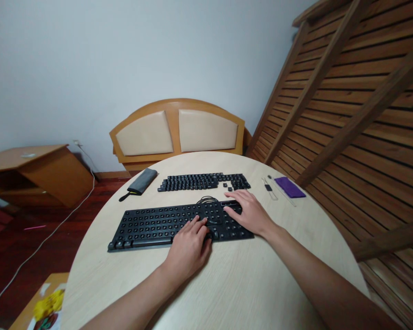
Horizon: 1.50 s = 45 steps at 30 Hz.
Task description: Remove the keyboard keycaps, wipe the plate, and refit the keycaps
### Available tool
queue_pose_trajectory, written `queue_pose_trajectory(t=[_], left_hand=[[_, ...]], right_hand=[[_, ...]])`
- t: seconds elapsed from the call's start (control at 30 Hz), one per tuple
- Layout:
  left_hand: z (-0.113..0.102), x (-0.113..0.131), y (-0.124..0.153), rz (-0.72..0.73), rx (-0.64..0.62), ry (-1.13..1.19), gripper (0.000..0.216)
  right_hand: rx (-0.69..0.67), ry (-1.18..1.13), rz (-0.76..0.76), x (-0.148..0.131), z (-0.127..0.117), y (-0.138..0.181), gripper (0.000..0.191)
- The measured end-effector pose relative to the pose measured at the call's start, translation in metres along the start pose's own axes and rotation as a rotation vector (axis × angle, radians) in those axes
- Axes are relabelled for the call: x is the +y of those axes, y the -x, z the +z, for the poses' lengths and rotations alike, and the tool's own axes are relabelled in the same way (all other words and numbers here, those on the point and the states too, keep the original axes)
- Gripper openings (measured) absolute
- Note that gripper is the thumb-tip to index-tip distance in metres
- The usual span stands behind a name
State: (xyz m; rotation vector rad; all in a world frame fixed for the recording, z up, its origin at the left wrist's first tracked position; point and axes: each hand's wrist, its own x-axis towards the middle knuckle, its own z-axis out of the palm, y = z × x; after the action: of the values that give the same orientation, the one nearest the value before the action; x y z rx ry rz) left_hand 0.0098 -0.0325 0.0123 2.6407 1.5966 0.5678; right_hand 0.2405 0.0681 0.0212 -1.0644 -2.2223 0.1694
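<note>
A black keyboard point(147, 222) lies on the round table, with most of its key sockets bare. Caps sit on its lower row, including the long space bar point(151, 241) and a few keys at the lower left. My left hand point(189, 247) rests over the right part of that lower row, fingers bent forward on the keys and partly hiding them. Across the keyboard's upper right, my right hand point(248, 212) spreads its fingers, thumb apart from the index finger. Behind the keyboard, loose black keycaps point(192, 182) lie grouped in rows, and a coiled cable point(207, 200) shows.
A grey pouch point(142, 181) lies at the table's left. To the right are a wire keycap puller point(269, 188), a thin brush point(285, 192) and a purple cloth point(289, 187). A slatted wooden panel point(347, 91) leans close on the right; a headboard point(177, 130) stands behind.
</note>
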Motion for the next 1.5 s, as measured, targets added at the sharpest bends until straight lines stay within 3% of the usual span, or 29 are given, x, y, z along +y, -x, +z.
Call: queue_pose_trajectory(t=[0.13, 0.3, 0.63, 0.87, 1.1, 1.23, 1.5], left_hand=[[0.0, 0.0, 0.0, -0.001, 0.0, 0.005, 0.016], [-0.001, 0.001, -0.001, 0.002, 0.001, 0.001, 0.016], [-0.001, 0.0, -0.001, 0.001, -0.009, 0.007, 0.016], [-0.001, -0.001, -0.001, -0.001, -0.014, 0.0, 0.016], [0.0, -0.001, 0.0, 0.001, 0.0, 0.006, 0.016], [0.001, -0.001, 0.0, -0.001, 0.005, 0.003, 0.016], [0.001, -0.002, 0.0, -0.002, 0.006, 0.006, 0.015]], right_hand=[[-0.044, 0.062, 0.164, 0.03, 0.012, 0.0, 0.066], [-0.115, 0.05, 0.223, 0.045, 0.024, -0.006, 0.071], [-0.185, 0.141, 0.195, 0.049, 0.026, -0.01, 0.061], [-0.171, 0.121, 0.134, 0.046, 0.01, -0.008, 0.053], [-0.188, 0.002, 0.186, 0.041, -0.015, 0.0, 0.044], [-0.192, 0.03, 0.172, 0.049, -0.022, 0.006, 0.026], [-0.213, 0.15, 0.231, 0.058, -0.025, 0.01, 0.024]])
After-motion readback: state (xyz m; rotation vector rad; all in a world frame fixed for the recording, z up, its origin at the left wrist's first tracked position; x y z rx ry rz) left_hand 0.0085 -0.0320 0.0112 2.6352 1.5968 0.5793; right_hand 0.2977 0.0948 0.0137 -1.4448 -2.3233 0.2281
